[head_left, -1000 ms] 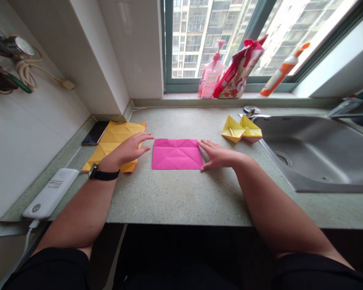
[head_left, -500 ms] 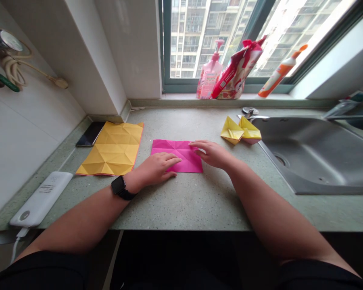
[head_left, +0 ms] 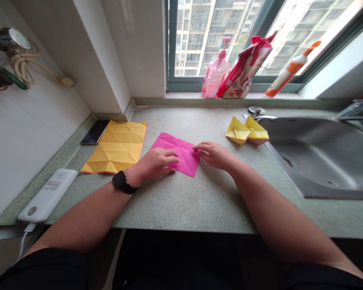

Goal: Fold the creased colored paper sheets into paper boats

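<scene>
A square of bright pink paper [head_left: 184,155] with crease lines lies turned at an angle on the counter in front of me. My left hand [head_left: 159,160] rests over its left corner, fingers apart, thumb near the paper's front edge. At the opposite corner, my right hand [head_left: 214,155] touches the paper with outstretched fingertips. I see no grip around the sheet in either hand. Left of my hands is a creased yellow-orange sheet [head_left: 117,143] with a reddish edge underneath. Two folded yellow paper pieces [head_left: 237,132] stand side by side near the sink.
A steel sink [head_left: 326,161] is set into the counter [head_left: 181,205] at right. A black phone [head_left: 95,132] and a white power bank [head_left: 50,195] with a cable lie at left. On the windowsill are a pink pump bottle [head_left: 214,74], a red bag [head_left: 245,72] and an orange-white bottle [head_left: 287,74].
The pink paper has turned clockwise, from lying square to the counter edge to lying at an angle. Both hands stay on it. The whole view has shifted slightly.
</scene>
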`<state>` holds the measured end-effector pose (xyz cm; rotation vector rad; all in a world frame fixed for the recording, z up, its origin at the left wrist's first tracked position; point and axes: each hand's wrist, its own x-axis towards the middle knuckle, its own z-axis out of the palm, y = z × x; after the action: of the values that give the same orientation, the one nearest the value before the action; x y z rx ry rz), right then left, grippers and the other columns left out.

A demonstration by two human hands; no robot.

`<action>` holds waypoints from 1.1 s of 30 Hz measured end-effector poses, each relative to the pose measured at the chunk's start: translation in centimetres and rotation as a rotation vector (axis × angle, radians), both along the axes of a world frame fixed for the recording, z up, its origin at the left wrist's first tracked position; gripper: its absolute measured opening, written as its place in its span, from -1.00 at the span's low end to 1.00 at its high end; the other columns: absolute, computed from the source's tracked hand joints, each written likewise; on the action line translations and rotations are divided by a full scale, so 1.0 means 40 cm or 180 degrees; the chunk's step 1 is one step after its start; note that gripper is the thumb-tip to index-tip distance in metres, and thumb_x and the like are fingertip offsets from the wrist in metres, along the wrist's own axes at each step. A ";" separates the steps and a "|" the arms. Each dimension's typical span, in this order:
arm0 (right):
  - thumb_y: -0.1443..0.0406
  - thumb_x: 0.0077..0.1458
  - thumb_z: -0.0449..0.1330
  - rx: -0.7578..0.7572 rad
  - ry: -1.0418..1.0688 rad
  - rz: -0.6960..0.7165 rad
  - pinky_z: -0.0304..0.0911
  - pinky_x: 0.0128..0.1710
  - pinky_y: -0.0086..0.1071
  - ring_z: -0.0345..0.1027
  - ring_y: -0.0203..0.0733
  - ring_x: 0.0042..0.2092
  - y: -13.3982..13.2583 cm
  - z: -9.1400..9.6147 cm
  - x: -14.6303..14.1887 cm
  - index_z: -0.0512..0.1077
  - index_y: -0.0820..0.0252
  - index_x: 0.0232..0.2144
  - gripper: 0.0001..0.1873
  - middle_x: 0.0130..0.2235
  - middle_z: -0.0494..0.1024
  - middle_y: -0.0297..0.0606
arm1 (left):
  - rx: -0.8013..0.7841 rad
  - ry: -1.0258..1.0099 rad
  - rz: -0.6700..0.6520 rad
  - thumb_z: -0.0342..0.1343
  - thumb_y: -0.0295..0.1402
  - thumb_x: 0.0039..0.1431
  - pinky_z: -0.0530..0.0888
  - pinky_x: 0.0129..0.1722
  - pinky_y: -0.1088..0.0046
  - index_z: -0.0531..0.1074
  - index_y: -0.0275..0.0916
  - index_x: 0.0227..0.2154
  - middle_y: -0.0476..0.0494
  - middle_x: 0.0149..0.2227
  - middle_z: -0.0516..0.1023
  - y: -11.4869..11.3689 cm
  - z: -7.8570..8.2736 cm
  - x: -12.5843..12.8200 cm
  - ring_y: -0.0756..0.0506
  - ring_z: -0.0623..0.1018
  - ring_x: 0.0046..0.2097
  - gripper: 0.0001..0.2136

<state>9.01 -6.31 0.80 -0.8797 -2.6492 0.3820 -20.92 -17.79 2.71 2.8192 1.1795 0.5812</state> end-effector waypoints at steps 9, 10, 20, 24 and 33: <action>0.37 0.38 0.23 -0.0078 0.0123 0.0027 0.51 0.09 -0.13 0.62 -0.03 0.01 0.005 -0.001 0.002 0.70 0.00 0.04 -0.68 -0.01 0.74 -0.16 | 0.0291 0.0363 -0.0101 0.21 -0.39 0.47 0.52 -0.06 0.32 0.66 -0.15 -0.12 -0.12 -0.06 0.73 -0.009 0.001 0.017 -0.10 0.66 -0.16 -0.88; 0.36 0.38 0.23 -0.0095 0.0127 0.0021 0.51 0.08 -0.13 0.62 -0.04 0.01 0.005 0.001 0.002 0.70 -0.01 0.04 -0.69 -0.01 0.74 -0.17 | 0.0295 0.0374 -0.0084 0.20 -0.39 0.47 0.51 -0.07 0.33 0.66 -0.15 -0.13 -0.11 -0.08 0.73 -0.009 0.001 0.019 -0.09 0.65 -0.17 -0.88; 0.03 0.30 0.41 -0.0469 0.0028 0.0162 0.47 0.19 0.00 0.57 0.08 0.10 -0.005 0.032 0.014 0.67 -0.08 0.15 -0.58 0.07 0.68 -0.12 | 0.0338 0.0098 -0.0066 0.16 -0.50 0.43 0.54 -0.14 0.35 0.65 -0.16 -0.07 -0.08 -0.08 0.75 -0.007 0.000 0.012 -0.09 0.68 -0.17 -0.81; -0.07 -0.01 0.60 -0.0693 -0.0109 0.0422 0.34 0.37 0.07 0.42 0.19 0.32 -0.012 0.039 0.027 0.60 -0.15 0.26 -0.21 0.29 0.55 -0.13 | 0.0298 0.0008 0.0105 0.16 -0.43 0.48 0.55 -0.18 0.36 0.63 -0.15 0.05 -0.10 -0.05 0.76 -0.006 0.000 0.007 -0.10 0.70 -0.16 -0.79; 0.01 0.03 0.60 -0.0525 0.0015 0.0391 0.39 0.33 0.05 0.47 0.16 0.26 -0.011 0.028 0.023 0.66 -0.14 0.17 -0.35 0.22 0.60 -0.13 | 0.0364 0.0158 0.0009 0.14 -0.34 0.51 0.53 -0.18 0.36 0.64 -0.18 -0.14 -0.12 -0.10 0.73 -0.008 0.001 0.032 -0.10 0.68 -0.18 -0.83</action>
<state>9.95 -6.74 1.94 -0.7634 -2.7050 0.6396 -19.63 -18.09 2.75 2.9439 1.1959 0.6010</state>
